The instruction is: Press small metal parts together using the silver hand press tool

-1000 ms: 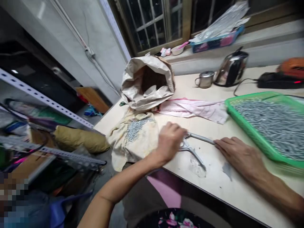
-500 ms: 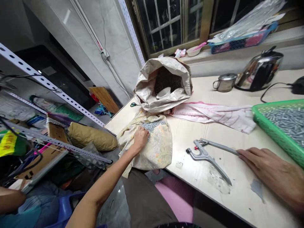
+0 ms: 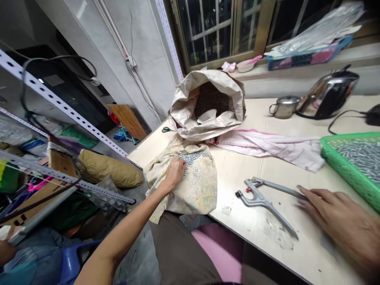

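Observation:
My left hand (image 3: 175, 172) rests on a patterned beige cloth (image 3: 198, 194) draped over the table's edge. Its fingers are curled at a small pile of silvery metal pieces (image 3: 193, 157), like pins or screws; what they grip is hidden. Grey hand press pliers (image 3: 263, 200) with a red part near the jaw lie on the table, handles spread apart. My right hand (image 3: 338, 213), slightly blurred, has its fingertips about the end of the upper handle. To its right stands a green plastic basket (image 3: 347, 170) full of similar metal pieces.
Behind the cloth, an open woven sack (image 3: 184, 103) holds dark contents and a white bowl (image 3: 207, 116). A pink-white towel (image 3: 273, 146), small scissors (image 3: 166, 129), a metal cup (image 3: 285, 107) and a kettle (image 3: 328, 93) are on the table. Metal shelving (image 3: 68, 105) and another person's hand (image 3: 6, 251) appear at left.
The view has shifted slightly. My right hand's fingers have moved a little along the pliers' upper handle. My left hand stays at the metal pieces. At far left, the other person's arm has moved.

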Demonstrator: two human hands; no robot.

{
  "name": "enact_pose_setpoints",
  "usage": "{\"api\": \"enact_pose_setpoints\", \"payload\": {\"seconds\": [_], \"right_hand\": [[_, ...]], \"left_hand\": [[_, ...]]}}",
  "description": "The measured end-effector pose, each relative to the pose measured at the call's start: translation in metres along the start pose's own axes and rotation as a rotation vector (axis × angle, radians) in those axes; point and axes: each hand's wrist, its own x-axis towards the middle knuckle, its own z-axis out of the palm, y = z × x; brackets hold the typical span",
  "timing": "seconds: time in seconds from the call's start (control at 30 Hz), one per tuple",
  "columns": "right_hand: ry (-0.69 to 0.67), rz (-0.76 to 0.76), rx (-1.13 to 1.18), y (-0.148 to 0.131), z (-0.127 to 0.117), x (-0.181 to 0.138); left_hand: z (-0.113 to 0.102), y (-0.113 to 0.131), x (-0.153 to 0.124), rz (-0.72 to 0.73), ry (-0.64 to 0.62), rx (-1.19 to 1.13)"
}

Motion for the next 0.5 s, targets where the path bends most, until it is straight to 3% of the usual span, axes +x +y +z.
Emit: {"api": "enact_pose_setpoints", "payload": {"seconds": [0.1, 0.23, 0.37, 0.5], "right_hand": [[-0.089, -0.087, 0.139, -0.029, -0.010, 0.001], [-0.074, -0.028, 0.346, -0.074, -0.034, 0.020], [-0.134, 0.010, 0.812, -0.131, -0.053, 0.081], [-0.187, 0.204, 1.124, -0.183, -0.027, 0.145]], "left_hand": [[-0.002, -0.002, 0.006, -0.083, -0.009, -0.252], [-0.006, 0.009, 0.001, -0.149, -0.088, -0.415], [-0.009, 0.045, -0.020, -0.239, -0.080, -0.867], [-0.005, 0.079, -0.037, -0.276, -0.026, -1.124]]}}
